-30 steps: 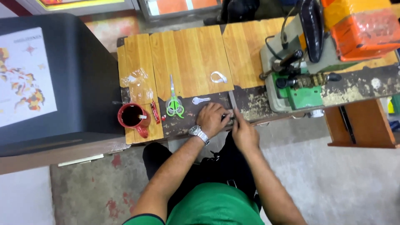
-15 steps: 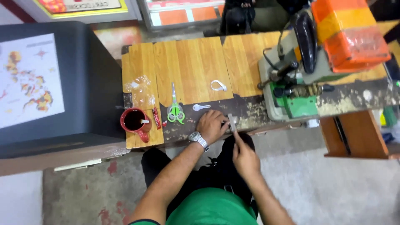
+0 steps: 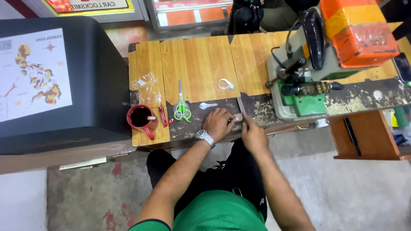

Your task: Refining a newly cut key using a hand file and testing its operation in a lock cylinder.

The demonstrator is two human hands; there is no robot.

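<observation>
Pinching a small pale object (image 3: 238, 117), too tiny to identify, between left hand (image 3: 219, 123) and right hand (image 3: 253, 136), fingertips meeting at the worn bench edge (image 3: 299, 112). Hiding most of it under curled fingers. Lying just beyond the left hand: silver key (image 3: 208, 105); further left, green-handled scissors (image 3: 182, 109) and red mug (image 3: 141, 118). Cut off right: key-cutting machine (image 3: 299, 92).
</observation>
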